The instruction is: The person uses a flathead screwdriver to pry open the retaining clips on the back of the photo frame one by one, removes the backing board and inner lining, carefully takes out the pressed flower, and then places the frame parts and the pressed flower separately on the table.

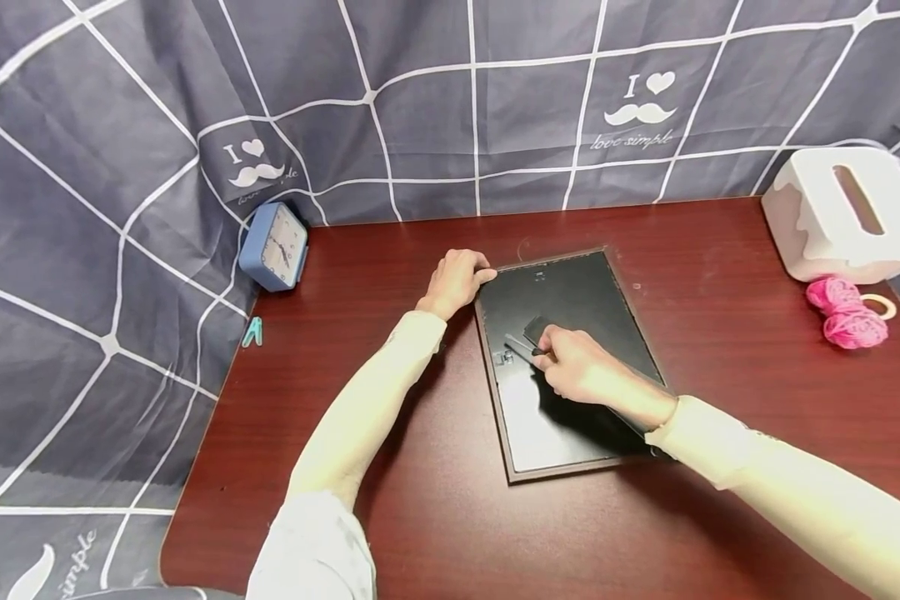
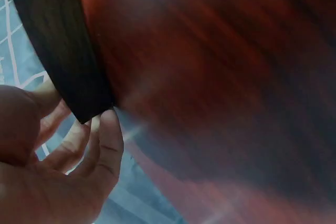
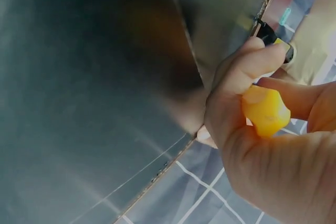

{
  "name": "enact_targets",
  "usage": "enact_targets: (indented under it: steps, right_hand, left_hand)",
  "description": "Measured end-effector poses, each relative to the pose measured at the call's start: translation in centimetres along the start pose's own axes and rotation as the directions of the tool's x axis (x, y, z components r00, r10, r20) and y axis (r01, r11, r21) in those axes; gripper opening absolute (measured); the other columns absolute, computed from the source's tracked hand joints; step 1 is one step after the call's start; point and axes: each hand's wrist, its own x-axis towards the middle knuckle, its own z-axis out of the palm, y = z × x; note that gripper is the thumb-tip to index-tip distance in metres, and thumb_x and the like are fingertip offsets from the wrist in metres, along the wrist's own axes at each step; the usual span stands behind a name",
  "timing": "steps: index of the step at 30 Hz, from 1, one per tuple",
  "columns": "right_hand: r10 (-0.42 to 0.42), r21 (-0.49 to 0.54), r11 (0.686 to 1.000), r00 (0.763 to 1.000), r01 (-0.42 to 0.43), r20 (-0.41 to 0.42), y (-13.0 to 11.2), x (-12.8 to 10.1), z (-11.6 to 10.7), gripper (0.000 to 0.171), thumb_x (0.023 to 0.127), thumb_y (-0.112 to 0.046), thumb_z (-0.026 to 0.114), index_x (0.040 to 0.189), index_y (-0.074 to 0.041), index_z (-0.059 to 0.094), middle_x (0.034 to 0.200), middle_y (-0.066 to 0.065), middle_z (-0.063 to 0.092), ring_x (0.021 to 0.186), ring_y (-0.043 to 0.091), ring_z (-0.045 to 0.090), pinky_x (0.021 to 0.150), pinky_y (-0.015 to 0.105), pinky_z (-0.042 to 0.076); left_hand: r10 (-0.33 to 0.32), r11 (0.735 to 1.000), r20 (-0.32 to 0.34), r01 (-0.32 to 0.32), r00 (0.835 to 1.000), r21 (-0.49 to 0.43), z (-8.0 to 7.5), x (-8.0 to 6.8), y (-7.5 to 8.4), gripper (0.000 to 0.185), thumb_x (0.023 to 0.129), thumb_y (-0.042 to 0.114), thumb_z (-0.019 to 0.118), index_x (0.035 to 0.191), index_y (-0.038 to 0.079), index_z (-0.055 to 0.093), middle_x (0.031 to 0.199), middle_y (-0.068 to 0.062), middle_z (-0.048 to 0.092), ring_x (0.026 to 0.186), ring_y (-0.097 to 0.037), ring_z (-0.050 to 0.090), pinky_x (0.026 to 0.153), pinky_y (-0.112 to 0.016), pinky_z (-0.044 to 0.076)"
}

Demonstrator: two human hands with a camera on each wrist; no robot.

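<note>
A picture frame (image 1: 504, 433) lies back side up on the table, its black backing board (image 1: 585, 292) showing. My left hand (image 1: 453, 282) grips its far left corner; in the left wrist view the fingers (image 2: 110, 135) curl round the end of the dark frame edge (image 2: 58, 40). With my right hand (image 1: 579, 365) I hold a screwdriver (image 1: 520, 342) low over the backing, its metal shaft pointing left, near a small metal hanger (image 1: 504, 358). The screwdriver's yellow handle (image 3: 265, 113) shows between the curled fingers in the right wrist view. Another hanger (image 1: 539, 275) sits at the far edge.
A blue alarm clock (image 1: 276, 247) and a teal clip (image 1: 252, 332) are at the table's left. At the right stand a white tissue box (image 1: 843, 212) and pink yarn (image 1: 849, 315) beside a wooden ring (image 1: 880, 306). A grey grid-patterned curtain (image 1: 420, 125) hangs behind the table.
</note>
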Motion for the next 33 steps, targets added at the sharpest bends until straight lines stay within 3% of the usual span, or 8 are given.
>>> enact_targets:
  steps: [3,10,15,18,19,25,27,33]
  right_hand:
    - [0.004,0.0,1.0,1.0,-0.004,0.005,-0.1,-0.2,-0.1,0.015,0.109,-0.012,0.061,0.115,0.002,0.061,0.074,0.003,0.067,0.065,0.011,0.067,0.067,0.027,0.053]
    - [0.03,0.018,0.999,0.999,-0.03,0.045,0.1,-0.6,-0.6,0.019,0.11,-0.012,0.058,0.121,0.004,0.058,0.08,0.007,0.068,0.062,0.012,0.07,0.065,0.028,0.056]
    - [0.025,0.002,1.0,0.998,-0.025,0.062,0.5,-1.0,-0.9,0.019,0.11,-0.012,0.058,0.12,0.004,0.058,0.078,0.006,0.068,0.061,0.012,0.069,0.065,0.028,0.056]
    - [0.029,0.003,1.0,0.997,-0.029,0.068,0.7,-1.2,-0.9,0.018,0.11,-0.013,0.058,0.119,0.003,0.059,0.076,0.006,0.068,0.061,0.012,0.069,0.064,0.029,0.056]
    - [0.032,0.006,0.999,0.997,-0.032,0.072,0.7,-1.2,-0.9,0.018,0.11,-0.013,0.058,0.119,0.003,0.059,0.077,0.006,0.068,0.061,0.012,0.069,0.063,0.029,0.057]
    - [0.038,-0.006,0.999,0.997,-0.037,0.074,0.7,-1.4,-0.8,0.021,0.111,-0.015,0.057,0.122,0.002,0.059,0.075,0.006,0.069,0.063,0.014,0.07,0.067,0.03,0.055]
    - [0.037,-0.016,0.999,0.996,-0.036,0.078,0.5,-1.4,-0.7,0.023,0.111,-0.017,0.058,0.124,0.002,0.059,0.073,0.004,0.069,0.063,0.014,0.07,0.07,0.03,0.054]
    - [0.006,-0.017,1.0,0.996,-0.004,0.083,0.2,-1.5,-0.1,0.024,0.112,-0.018,0.058,0.124,0.002,0.059,0.065,0.003,0.066,0.059,0.013,0.068,0.071,0.03,0.054]
  left_hand:
    - [0.0,0.999,0.005,0.0,1.0,0.051,-0.7,-1.0,-0.2,0.022,0.103,0.047,0.075,0.113,0.03,0.084,0.118,0.004,0.082,0.115,-0.029,0.077,0.092,-0.051,0.065]
    - [0.128,0.988,0.021,-0.129,0.992,0.088,-2.5,-4.8,-1.5,0.021,0.105,0.043,0.073,0.097,0.027,0.083,0.09,0.007,0.078,0.09,-0.021,0.072,0.087,-0.046,0.061]
    - [0.149,0.987,0.111,-0.155,0.983,0.051,-6.8,-10.7,1.5,0.024,0.108,0.03,0.071,0.093,0.015,0.082,0.074,0.0,0.074,0.069,-0.016,0.067,0.077,-0.038,0.06]
    - [0.126,0.992,0.154,-0.126,0.98,-0.007,-7.6,-13.3,2.3,0.022,0.109,0.023,0.07,0.095,0.01,0.081,0.067,-0.004,0.072,0.055,-0.013,0.067,0.067,-0.029,0.06]
    - [0.13,0.991,0.159,-0.128,0.979,-0.024,-6.9,-13.4,1.5,0.023,0.109,0.026,0.069,0.098,0.01,0.081,0.069,-0.003,0.074,0.053,-0.01,0.068,0.065,-0.026,0.06]
    - [0.092,0.993,0.181,-0.078,0.979,-0.085,-5.9,-16.8,2.3,0.02,0.109,0.021,0.066,0.111,0.008,0.081,0.095,-0.006,0.084,0.054,-0.006,0.071,0.057,-0.021,0.06]
    - [0.057,0.994,0.19,-0.038,0.98,-0.105,-6.4,-18.4,3.6,0.017,0.107,0.016,0.066,0.107,0.008,0.081,0.096,-0.007,0.084,0.053,-0.008,0.072,0.057,-0.023,0.061]
    - [0.009,0.986,0.175,0.021,0.984,-0.166,-4.5,-20.9,3.7,0.018,0.101,0.014,0.063,0.107,0.008,0.08,0.087,-0.008,0.082,0.047,-0.006,0.071,0.071,-0.031,0.066]
